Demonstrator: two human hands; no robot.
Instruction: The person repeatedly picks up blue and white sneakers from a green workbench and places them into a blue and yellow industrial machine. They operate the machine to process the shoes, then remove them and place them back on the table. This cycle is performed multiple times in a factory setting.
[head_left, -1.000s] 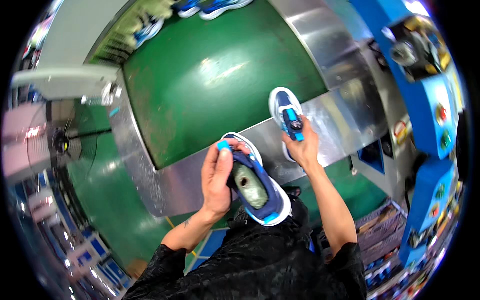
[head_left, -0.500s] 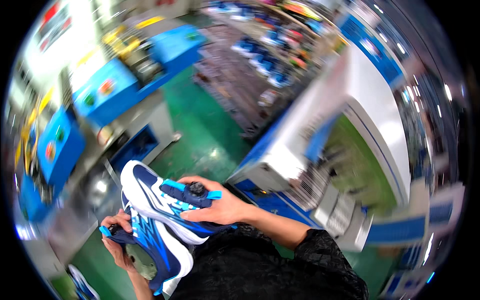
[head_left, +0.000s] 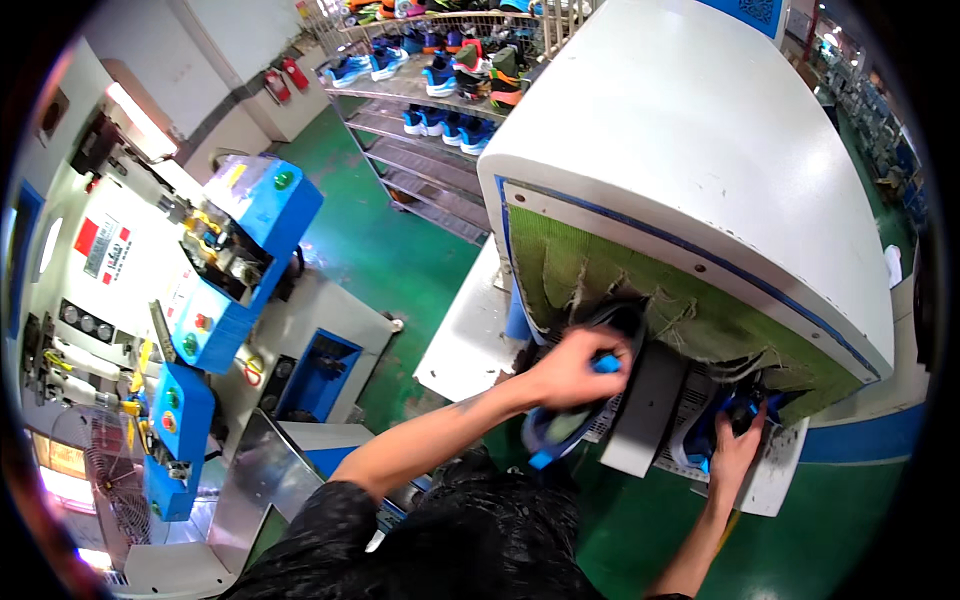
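Both shoes, held against each other half a second ago, now sit apart at the mouth of the white machine (head_left: 690, 120), which fills much of the view. Green floor (head_left: 345, 210) surrounds the machine. Behind it and to its left stands a metal rack (head_left: 430, 165) of colourful shoes; farther left of it are blue press units (head_left: 215, 330). Frayed green curtain (head_left: 590, 250) hangs across the machine's mouth, above a grey bar (head_left: 640, 425).

Left of the bar, the left-hand shoe (head_left: 560, 428) points its toe into the machine, heel toward the wearer, its long axis slanting inward and to the right. Right of the bar, the right-hand shoe (head_left: 695, 435) has its heel outward too and its toe inward, partly hidden. The left hand (head_left: 575, 370), blurred, has its fingers curled, pinching a blue tab. On the right hand (head_left: 737, 450), thumb and forefinger grip the shoe's dark top; I cannot tell how the other fingers stand.
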